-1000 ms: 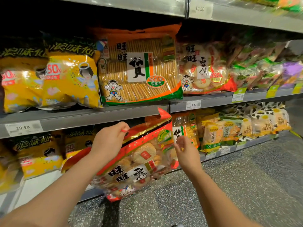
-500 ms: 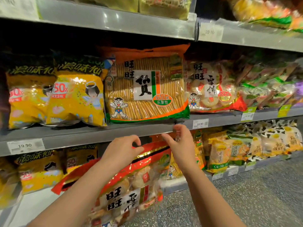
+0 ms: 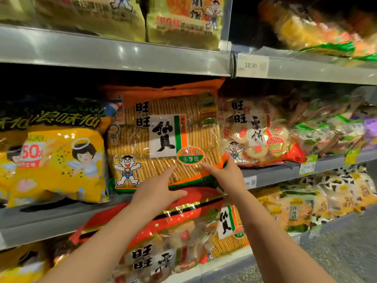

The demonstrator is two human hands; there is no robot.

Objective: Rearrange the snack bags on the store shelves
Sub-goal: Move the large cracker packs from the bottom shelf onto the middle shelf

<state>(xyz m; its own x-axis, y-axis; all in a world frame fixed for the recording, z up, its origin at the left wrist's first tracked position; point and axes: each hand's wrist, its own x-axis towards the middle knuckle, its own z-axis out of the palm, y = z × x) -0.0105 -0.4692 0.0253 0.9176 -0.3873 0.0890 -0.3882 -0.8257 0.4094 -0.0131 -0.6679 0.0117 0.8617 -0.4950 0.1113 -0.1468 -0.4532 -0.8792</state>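
We note orange cracker bag [image 3: 167, 135] upright on middle shelf [image 3: 61, 219], yellow bag [image 3: 61, 164] at its 9 o'clock. Our left hand [image 3: 159, 190] lies flat-fingered on its lower front; right hand [image 3: 226, 174], spread wide, touches its 5 o'clock corner.

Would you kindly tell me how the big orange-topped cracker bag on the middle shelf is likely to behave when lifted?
The cracker bag probably stays stiff, since tight cracker rows fill it. Its glossy film looks slippery, so the left hand and right hand at its lower edge may need a sure grip. The crackers likely break if squeezed.
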